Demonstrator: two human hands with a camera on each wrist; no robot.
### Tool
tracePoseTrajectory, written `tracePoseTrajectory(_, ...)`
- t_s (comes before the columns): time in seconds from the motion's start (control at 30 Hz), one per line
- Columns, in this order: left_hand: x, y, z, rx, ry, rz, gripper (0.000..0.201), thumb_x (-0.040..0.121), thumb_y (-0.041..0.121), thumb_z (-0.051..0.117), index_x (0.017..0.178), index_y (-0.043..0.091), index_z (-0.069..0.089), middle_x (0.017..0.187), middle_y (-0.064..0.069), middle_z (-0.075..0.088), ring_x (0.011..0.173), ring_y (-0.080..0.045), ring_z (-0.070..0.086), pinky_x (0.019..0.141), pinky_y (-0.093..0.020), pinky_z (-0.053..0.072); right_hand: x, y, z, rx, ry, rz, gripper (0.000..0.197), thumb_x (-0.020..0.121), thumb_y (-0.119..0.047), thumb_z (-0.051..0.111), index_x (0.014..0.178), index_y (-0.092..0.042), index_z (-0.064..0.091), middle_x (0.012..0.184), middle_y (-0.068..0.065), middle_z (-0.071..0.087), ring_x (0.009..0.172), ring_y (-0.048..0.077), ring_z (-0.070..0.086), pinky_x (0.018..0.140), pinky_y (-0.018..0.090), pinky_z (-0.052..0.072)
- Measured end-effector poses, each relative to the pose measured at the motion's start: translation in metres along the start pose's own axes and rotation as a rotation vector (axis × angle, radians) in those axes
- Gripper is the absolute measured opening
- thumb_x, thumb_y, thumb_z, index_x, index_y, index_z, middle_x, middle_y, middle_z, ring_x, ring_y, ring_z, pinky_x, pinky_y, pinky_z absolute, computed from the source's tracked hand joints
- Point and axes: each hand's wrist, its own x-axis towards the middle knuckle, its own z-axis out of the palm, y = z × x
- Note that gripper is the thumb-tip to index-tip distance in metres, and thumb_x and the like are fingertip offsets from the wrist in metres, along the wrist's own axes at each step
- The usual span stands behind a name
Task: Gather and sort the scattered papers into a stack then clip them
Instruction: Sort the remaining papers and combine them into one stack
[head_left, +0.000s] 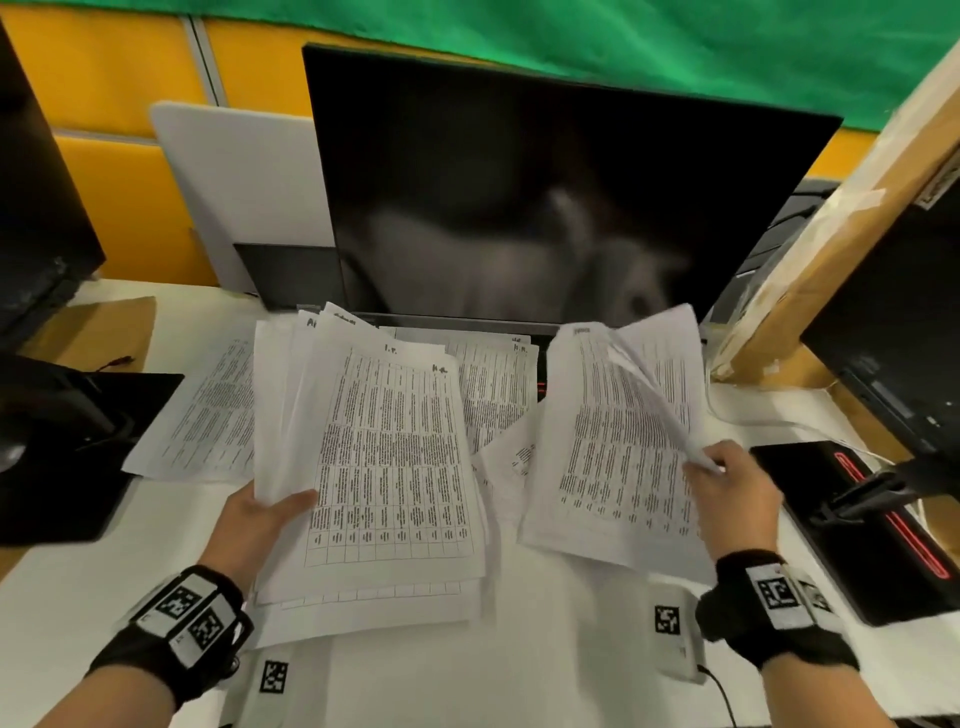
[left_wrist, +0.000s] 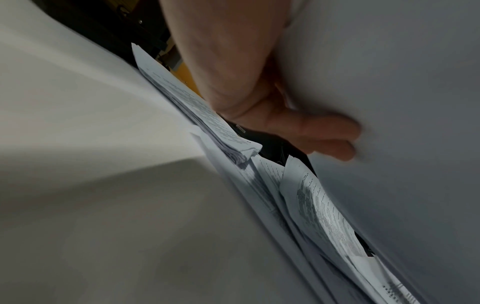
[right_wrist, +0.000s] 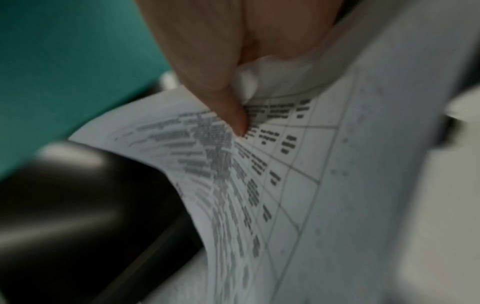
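My left hand (head_left: 270, 514) grips a thick sheaf of printed table sheets (head_left: 384, 467) at its left edge, thumb on top, fingers (left_wrist: 324, 131) underneath. The sheaf is lifted above more papers (head_left: 493, 384) spread on the white desk (head_left: 545, 649). My right hand (head_left: 727, 488) pinches a smaller bundle of printed sheets (head_left: 613, 441) at its right edge, thumb (right_wrist: 233, 115) pressed on the print; one sheet curls up and away. One loose sheet (head_left: 208, 410) lies flat to the left. No clip is visible.
A large dark monitor (head_left: 545, 182) stands right behind the papers. A black monitor base (head_left: 78, 441) sits left, a black device with red trim (head_left: 883, 525) right, and a cardboard box (head_left: 831, 249) at far right. Tagged white blocks (head_left: 670, 623) lie near the front edge.
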Motion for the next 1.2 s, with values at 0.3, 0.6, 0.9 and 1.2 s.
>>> tracePoseTrajectory(0.3,-0.005,0.005,0.023,-0.048,-0.048,0.01,0.043,0.08,0.017,0.07,0.119,0.006,0.057,0.107,-0.015,0.067,0.092,-0.029,0.061,0.083,-0.035,0.044,0.013,-0.079,-0.077,0.5,-0.1,-0.077,0.034,0.09,-0.015,0.059,0.122,-0.025,0.058,0.107,-0.013,0.067,0.094,-0.001,0.061,0.072,0.024,0.047)
tracePoseTrajectory(0.6,-0.023,0.021,0.039,-0.205,-0.138,0.079,0.031,0.086,0.016,0.064,0.116,0.018,0.055,0.095,0.004,0.065,0.091,-0.017,0.059,0.09,-0.029,0.039,-0.014,-0.037,0.011,0.535,-0.437,0.128,0.044,0.081,-0.003,0.067,0.121,-0.018,0.057,0.118,0.001,0.069,0.107,0.021,0.065,0.089,0.038,0.052)
tracePoseTrajectory(0.9,-0.032,0.026,0.051,-0.264,-0.251,0.078,0.026,0.082,0.033,0.066,0.106,0.025,0.058,0.092,0.015,0.064,0.088,-0.005,0.061,0.091,-0.025,0.039,-0.037,-0.032,0.045,0.759,-0.831,0.376,0.045,0.08,0.003,0.067,0.122,-0.012,0.06,0.116,0.014,0.07,0.106,0.033,0.067,0.096,0.052,0.049)
tracePoseTrajectory(1.2,-0.016,0.012,0.039,-0.138,-0.264,0.038,0.03,0.081,0.009,0.069,0.109,0.018,0.059,0.094,0.002,0.069,0.087,-0.015,0.064,0.059,-0.017,0.052,-0.048,-0.053,0.081,0.374,-0.715,0.221,0.036,0.089,-0.029,0.062,0.122,-0.016,0.058,0.127,0.007,0.063,0.107,0.021,0.064,0.094,0.039,0.05)
